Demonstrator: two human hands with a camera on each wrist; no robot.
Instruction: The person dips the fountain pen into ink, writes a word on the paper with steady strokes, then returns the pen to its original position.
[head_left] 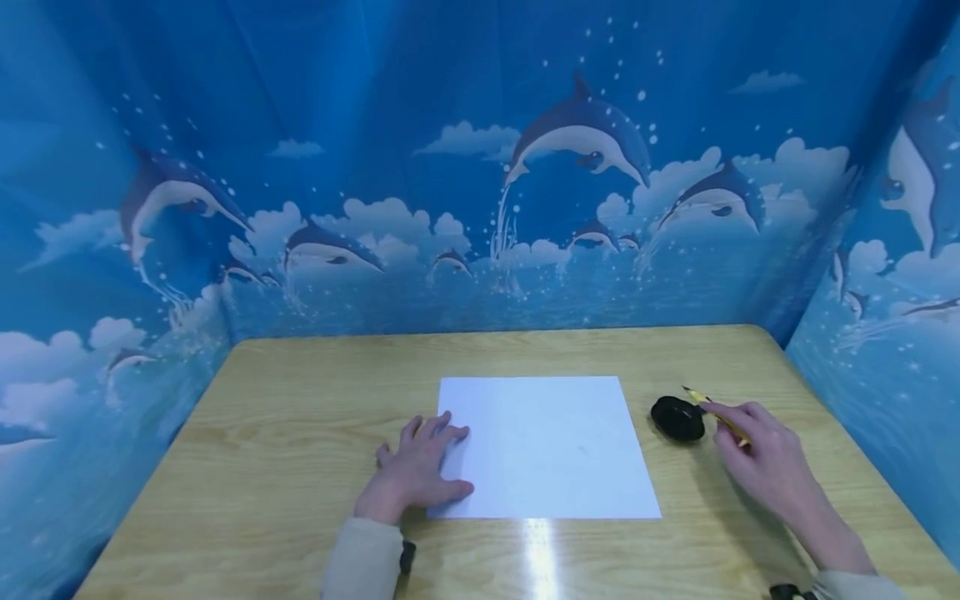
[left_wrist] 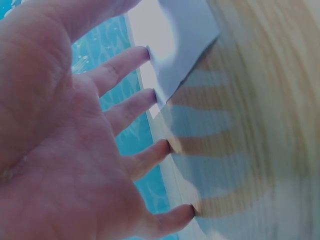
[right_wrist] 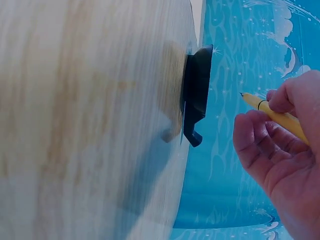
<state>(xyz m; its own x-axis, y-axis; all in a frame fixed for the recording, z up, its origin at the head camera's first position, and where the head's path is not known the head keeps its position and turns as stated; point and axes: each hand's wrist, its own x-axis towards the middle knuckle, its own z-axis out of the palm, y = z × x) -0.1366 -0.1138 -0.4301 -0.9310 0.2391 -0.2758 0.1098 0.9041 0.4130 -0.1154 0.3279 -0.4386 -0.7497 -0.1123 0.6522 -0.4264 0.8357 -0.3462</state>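
Observation:
A blank-looking white sheet of paper (head_left: 540,442) lies on the table, with a faint small mark on it. At its left edge rests my left hand (head_left: 417,468), fingers spread; in the left wrist view some fingertips touch the paper and others the wood. My right hand (head_left: 768,458) pinches a yellow pen (right_wrist: 285,120) with a dark, pointed tip, held above the table right of the paper. Close beside that hand sits a small black dish (head_left: 677,418) with a short handle or lip, seen side-on in the right wrist view. The pen tip is apart from the dish.
The light wooden table (head_left: 300,417) has a bright reflection near its front. A blue curtain (head_left: 420,275) printed with dolphins and clouds stands behind the table and along both sides. Dark bands show at both cuffs.

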